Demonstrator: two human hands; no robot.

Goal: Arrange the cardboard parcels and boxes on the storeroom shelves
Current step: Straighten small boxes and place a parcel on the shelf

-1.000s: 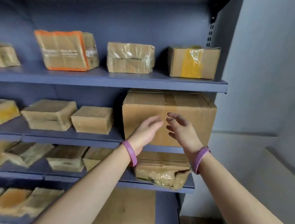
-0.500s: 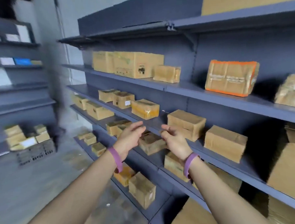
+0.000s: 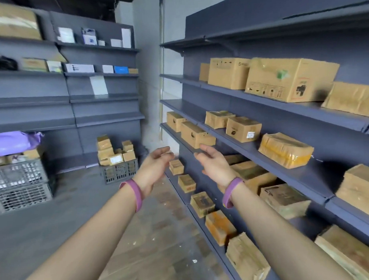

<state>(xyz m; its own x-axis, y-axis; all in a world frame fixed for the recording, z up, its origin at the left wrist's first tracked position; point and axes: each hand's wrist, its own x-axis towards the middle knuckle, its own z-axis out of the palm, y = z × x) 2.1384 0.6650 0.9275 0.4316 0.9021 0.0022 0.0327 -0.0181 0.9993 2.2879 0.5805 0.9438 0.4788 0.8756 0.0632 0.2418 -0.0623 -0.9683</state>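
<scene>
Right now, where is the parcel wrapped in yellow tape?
In the head view, the yellow-taped parcel lies on the right-hand rack, just right of the small box with a white label.

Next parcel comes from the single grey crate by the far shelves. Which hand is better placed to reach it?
Left, probably. The left hand is open, empty, and on the side of the grey crate; the right hand, also empty, sits nearer the shelves.
</scene>
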